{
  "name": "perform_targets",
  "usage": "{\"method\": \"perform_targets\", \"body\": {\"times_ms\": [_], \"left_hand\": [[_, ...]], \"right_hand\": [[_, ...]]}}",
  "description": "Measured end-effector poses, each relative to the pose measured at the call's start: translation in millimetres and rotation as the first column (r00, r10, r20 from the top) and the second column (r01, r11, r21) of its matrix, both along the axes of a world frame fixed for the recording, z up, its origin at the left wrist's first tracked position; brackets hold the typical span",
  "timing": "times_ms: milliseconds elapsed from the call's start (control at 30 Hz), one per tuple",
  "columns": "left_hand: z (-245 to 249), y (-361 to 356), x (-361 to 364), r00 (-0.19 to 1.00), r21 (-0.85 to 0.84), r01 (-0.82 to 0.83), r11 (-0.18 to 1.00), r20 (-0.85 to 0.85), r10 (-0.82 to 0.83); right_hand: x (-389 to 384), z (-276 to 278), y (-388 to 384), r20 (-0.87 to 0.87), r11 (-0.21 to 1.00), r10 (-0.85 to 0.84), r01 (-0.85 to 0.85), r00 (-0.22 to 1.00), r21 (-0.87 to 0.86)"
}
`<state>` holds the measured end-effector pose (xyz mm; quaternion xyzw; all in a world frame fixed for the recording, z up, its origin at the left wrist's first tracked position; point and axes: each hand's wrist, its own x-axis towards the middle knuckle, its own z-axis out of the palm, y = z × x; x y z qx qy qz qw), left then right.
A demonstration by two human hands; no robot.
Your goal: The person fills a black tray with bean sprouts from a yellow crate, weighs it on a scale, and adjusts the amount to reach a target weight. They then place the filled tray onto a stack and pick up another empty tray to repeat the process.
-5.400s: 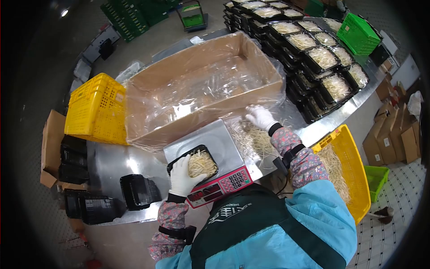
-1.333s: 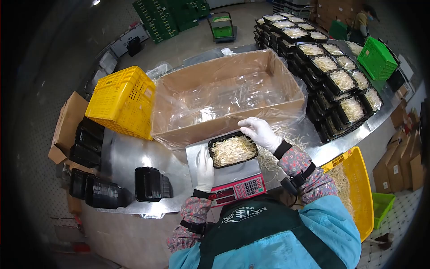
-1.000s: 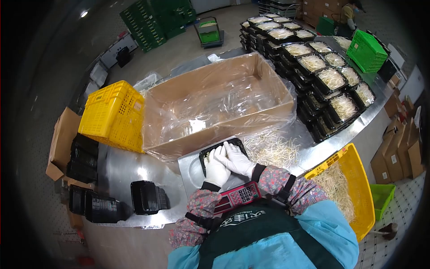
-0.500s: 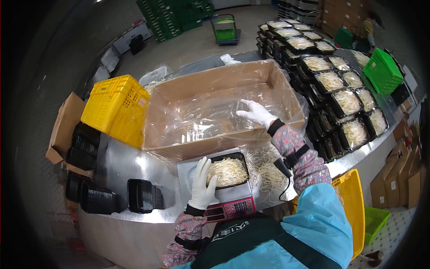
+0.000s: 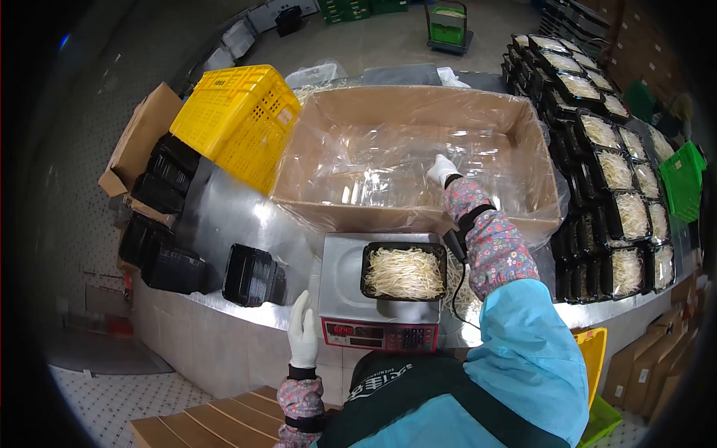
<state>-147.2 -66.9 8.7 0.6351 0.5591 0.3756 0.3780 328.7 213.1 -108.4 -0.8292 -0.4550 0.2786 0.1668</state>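
A black tray of bean sprouts [image 5: 404, 273] sits on the right part of the scale's platform [image 5: 340, 272]. Above the scale's front edge, a red readout [image 5: 343, 329] is lit. My left hand [image 5: 302, 334], in a white glove, hovers just left of the scale with fingers stretched out and nothing in them. Also gloved in white, my right hand [image 5: 444, 170] reaches into a large cardboard box [image 5: 351, 216] lined with clear plastic. Its fingers look curled, and whatever is in them is hidden. Loose sprouts [image 5: 464, 295] lie beside the scale, partly behind my right arm.
Stacked black empty trays [image 5: 250, 275] stand at the left, near a tilted yellow crate [image 5: 237, 123]. Stacks of filled sprout trays [image 5: 616, 168] line the right side. A green crate [image 5: 683, 183] stands beyond them. A cart with a green crate [image 5: 448, 30] is on the floor behind.
My left hand has left the sprout tray and drawn back beside the scale. My right hand has gone deeper into the box, its fingers curling. The view has shifted.
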Motion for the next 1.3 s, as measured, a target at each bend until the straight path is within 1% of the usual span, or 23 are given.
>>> {"method": "perform_targets", "body": {"times_ms": [33,67,167,233,300,367,433,500,533,633,667,767,800,833,900,967,1033,1067,1100,1167,1233,1300], "left_hand": [[-1.3,-2.2,-3.6,1.0,-0.006,-0.008,1.0,0.005,0.008],[-2.2,-0.2,-4.3,1.0,0.017,-0.008,1.0,-0.011,0.008],[0.8,7.9,0.7,0.998,-0.012,0.02,1.0,0.066,-0.02],[1.7,13.2,2.3,0.997,0.034,0.059,0.998,0.048,-0.061],[9.7,14.2,7.4,0.994,0.037,0.084,0.996,0.068,-0.086],[7.1,13.3,3.3,0.994,0.032,0.086,0.996,0.064,-0.088],[-1.5,10.1,-8.6,0.996,0.032,0.074,0.997,0.038,-0.076],[-1.4,1.6,-23.9,0.998,-0.02,0.022,1.0,0.054,-0.021],[-2.7,-3.5,-32.9,0.998,-0.05,-0.005,0.999,0.061,0.008],[-19.9,-18.7,-69.0,0.988,-0.043,-0.129,0.991,0.083,0.132],[-21.8,-25.1,-78.5,0.982,-0.027,-0.172,0.985,0.076,0.174],[-32.7,-40.1,-102.9,0.954,-0.069,-0.28,0.957,0.093,0.286],[-34.6,-42.0,-106.1,0.946,-0.085,-0.298,0.951,0.106,0.306],[-35.2,-43.1,-107.2,0.947,-0.108,-0.289,0.951,0.113,0.3],[-33.5,-33.2,-103.6,0.951,-0.133,-0.263,0.956,0.135,0.28],[-25.6,-16.1,-87.5,0.957,-0.138,-0.188,0.972,0.195,0.213],[-16.8,1.9,-65.6,0.953,-0.127,-0.098,0.987,0.274,0.13],[-16.6,11.5,-55.0,0.947,-0.126,-0.038,0.991,0.311,0.076],[-9.9,18.4,-41.9,0.934,-0.154,0.034,0.988,0.358,0.024],[5.8,29.8,-14.1,0.89,-0.194,0.179,0.964,0.45,-0.075],[14.0,38.8,8.8,0.757,-0.25,0.389,0.886,0.635,-0.153],[27.9,48.6,29.0,0.615,-0.28,0.563,0.778,0.771,-0.168]], "right_hand": [[-1.8,-2.2,0.6,0.028,0.999,0.033,-0.035,0.999,0.039],[-1.0,6.4,-7.0,-0.117,0.999,0.046,-0.043,0.992,0.031],[8.9,13.0,-25.1,0.144,0.984,0.126,-0.142,0.982,0.108],[16.8,33.2,-39.8,0.134,0.953,0.262,-0.278,0.956,0.123],[22.2,40.0,-42.6,0.141,0.955,0.264,-0.28,0.954,0.103],[16.6,45.9,-39.1,0.139,0.962,0.27,-0.271,0.953,-0.011],[13.0,37.0,-26.3,0.126,0.952,0.298,-0.285,0.946,-0.11],[-2.6,33.2,-11.2,0.099,0.929,0.342,-0.32,0.935,-0.185],[-12.6,33.4,-5.9,0.052,0.927,0.316,-0.296,0.947,-0.228],[-40.8,17.5,9.8,0.121,0.927,0.276,-0.232,0.953,-0.293],[-43.6,-4.9,20.6,0.149,0.94,0.188,-0.134,0.971,-0.313],[-46.5,0.7,20.1,0.172,0.982,0.105,-0.074,0.979,-0.177],[-38.9,-1.1,26.6,0.139,0.983,0.126,-0.104,0.982,-0.151],[-26.0,-3.3,31.4,0.107,0.984,0.142,-0.128,0.984,-0.127],[0.1,1.0,29.5,0.187,0.99,0.137,-0.13,0.973,-0.05],[6.1,45.1,4.4,0.283,0.998,0.02,-0.036,0.959,0.052],[22.5,74.8,-22.5,0.098,0.986,-0.016,0.0,0.995,0.166],[27.3,87.1,-37.6,0.004,0.948,-0.063,0.058,0.998,0.314],[31.0,100.8,-54.3,-0.093,0.883,-0.095,0.127,0.991,0.452],[10.4,162.8,-103.2,-0.398,0.783,-0.003,0.249,0.918,0.569],[3.4,196.7,-141.6,-0.374,0.63,0.251,0.143,0.893,0.763],[-32.7,243.4,-194.7,-0.316,0.547,0.379,0.065,0.87,0.835]]}}
